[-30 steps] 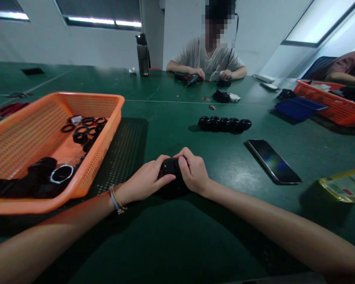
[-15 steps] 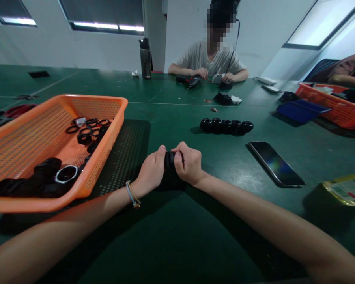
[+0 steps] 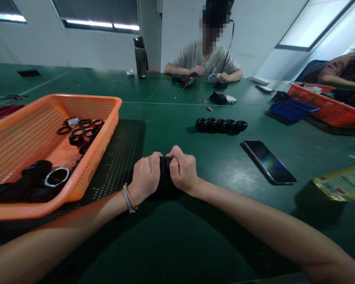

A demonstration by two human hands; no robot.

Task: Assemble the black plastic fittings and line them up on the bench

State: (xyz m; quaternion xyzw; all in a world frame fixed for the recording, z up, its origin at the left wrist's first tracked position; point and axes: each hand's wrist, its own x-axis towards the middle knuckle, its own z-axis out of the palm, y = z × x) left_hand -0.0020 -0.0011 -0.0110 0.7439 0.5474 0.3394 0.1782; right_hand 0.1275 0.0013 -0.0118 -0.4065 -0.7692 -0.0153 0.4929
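Note:
Both hands are together over the green table, gripping one black ribbed part (image 3: 165, 163) whose exact kind I cannot make out. My left hand (image 3: 148, 173), with two bracelets at the wrist, is closed around its left side. Fingers curled, my right hand (image 3: 183, 169) grips the right side. Most of the part is hidden by the fingers. Beyond the hands lies a row of several shiny black ring-shaped parts (image 3: 221, 125). An orange basket (image 3: 90, 167) to the left holds black rings (image 3: 77, 139), black pieces and one silver-edged ring (image 3: 57, 177).
A phone (image 3: 269, 161) and a yellow-edged package (image 3: 343, 183) lie on the right. Farther back are a blue tray (image 3: 292, 110), a red-orange basket (image 3: 328, 104), a bottle (image 3: 141, 59) and a power drill (image 3: 187, 82). One person sits opposite, another at the far right.
My left hand has curled its thumb and fingers over the black part and turned slightly. Both hands keep hold. The whole view has shifted a little, so the table things appear farther left.

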